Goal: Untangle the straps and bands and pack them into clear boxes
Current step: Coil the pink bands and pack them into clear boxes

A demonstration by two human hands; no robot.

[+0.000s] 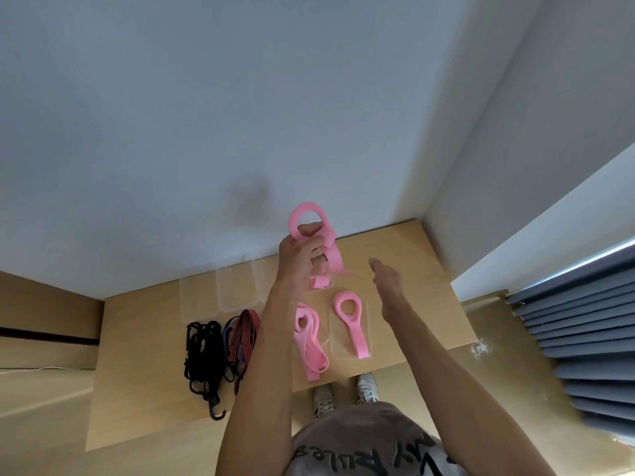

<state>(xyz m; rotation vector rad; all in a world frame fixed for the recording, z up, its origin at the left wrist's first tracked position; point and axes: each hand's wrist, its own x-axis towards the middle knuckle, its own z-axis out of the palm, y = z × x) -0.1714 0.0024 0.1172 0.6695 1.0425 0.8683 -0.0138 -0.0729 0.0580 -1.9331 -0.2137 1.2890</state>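
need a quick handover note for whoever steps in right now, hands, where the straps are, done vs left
Left hand grips a tangled pink band raised above the table.
Right hand is open, holding nothing.
Done: one pink band lies in the clear box on the right.
Left: the held band; another pink band lies loose on the table; the black cords and red striped strap are still bundled at left.
Empty clear boxes wait behind them.
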